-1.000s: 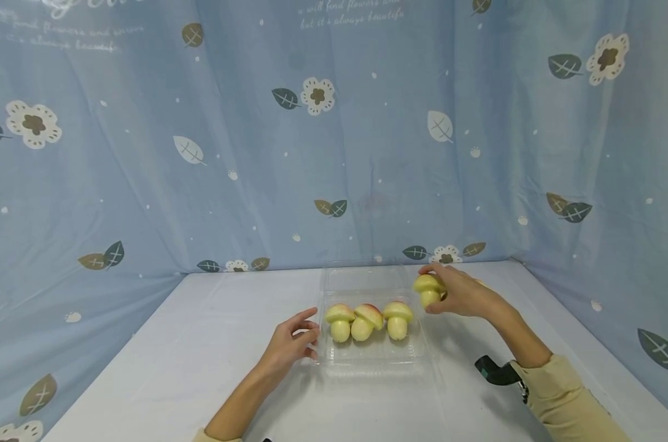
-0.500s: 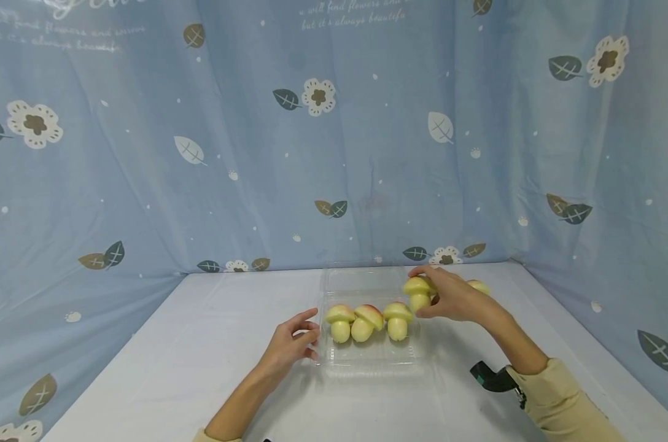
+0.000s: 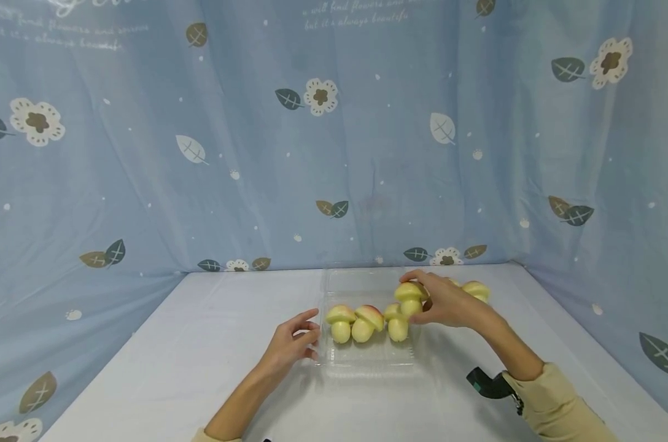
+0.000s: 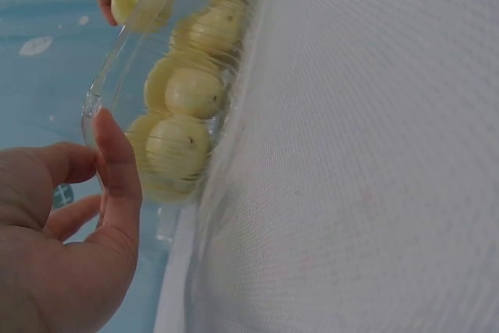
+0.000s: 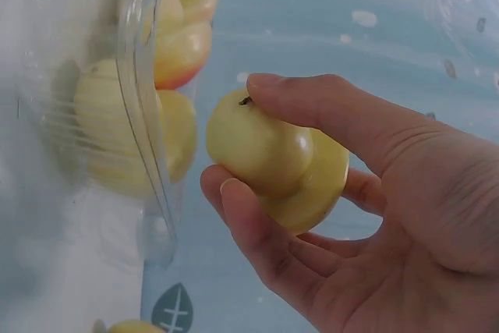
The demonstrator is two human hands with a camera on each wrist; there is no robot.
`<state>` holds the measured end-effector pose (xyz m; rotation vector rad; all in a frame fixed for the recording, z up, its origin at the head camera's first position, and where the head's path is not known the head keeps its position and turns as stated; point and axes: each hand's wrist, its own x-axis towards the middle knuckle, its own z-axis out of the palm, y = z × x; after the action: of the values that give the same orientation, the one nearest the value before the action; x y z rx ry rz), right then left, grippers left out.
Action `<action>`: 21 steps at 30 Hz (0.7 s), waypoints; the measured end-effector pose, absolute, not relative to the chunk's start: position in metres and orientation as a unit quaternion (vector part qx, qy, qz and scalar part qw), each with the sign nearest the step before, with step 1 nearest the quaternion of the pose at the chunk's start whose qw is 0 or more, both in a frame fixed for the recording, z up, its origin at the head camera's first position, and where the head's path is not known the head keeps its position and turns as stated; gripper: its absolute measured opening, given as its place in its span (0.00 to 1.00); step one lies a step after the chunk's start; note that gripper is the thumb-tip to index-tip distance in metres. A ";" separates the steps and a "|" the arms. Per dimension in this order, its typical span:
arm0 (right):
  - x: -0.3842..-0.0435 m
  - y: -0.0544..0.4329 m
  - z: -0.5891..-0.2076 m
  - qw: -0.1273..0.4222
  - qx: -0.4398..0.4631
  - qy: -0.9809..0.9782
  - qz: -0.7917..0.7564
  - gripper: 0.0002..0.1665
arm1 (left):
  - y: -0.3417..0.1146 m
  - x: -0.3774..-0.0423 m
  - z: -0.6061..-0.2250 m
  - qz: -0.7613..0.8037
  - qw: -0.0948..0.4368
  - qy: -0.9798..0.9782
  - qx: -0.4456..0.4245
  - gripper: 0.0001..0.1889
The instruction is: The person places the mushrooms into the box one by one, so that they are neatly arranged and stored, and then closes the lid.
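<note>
A clear plastic clamshell box (image 3: 367,359) lies opened on the table with its lid (image 3: 361,281) folded back. Inside stand three yellow mushroom-shaped pieces: a left one (image 3: 341,325), a middle one (image 3: 364,325) with a reddish cap and a right one (image 3: 397,328). My left hand (image 3: 291,344) pinches the box's left rim between thumb and finger, as the left wrist view shows. With thumb and fingertips my right hand (image 3: 444,301) holds another yellow mushroom (image 5: 261,146) over the box's right side, partly in front of the right one.
Further yellow mushrooms (image 3: 476,290) sit behind my right hand at the back right, partly hidden by it. A white cloth (image 3: 201,350) covers the table. Blue patterned curtains (image 3: 245,153) stand round its back and sides.
My right hand has moved left and slightly nearer with the mushroom, from beside the box to over its right side. More of the mushrooms behind it now shows. The left hand stays put.
</note>
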<state>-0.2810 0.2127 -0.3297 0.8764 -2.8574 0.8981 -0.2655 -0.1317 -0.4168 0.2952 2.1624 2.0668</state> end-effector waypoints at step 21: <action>-0.275 0.163 -0.329 -0.025 0.326 -0.902 0.284 0.40 | -0.133 -0.266 -0.417 0.688 0.072 0.714 0.106 0.29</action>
<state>-0.2754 0.1626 -0.3285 1.0396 -2.8774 0.9056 -0.2662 -0.1332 -0.4168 0.3187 2.1466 2.0670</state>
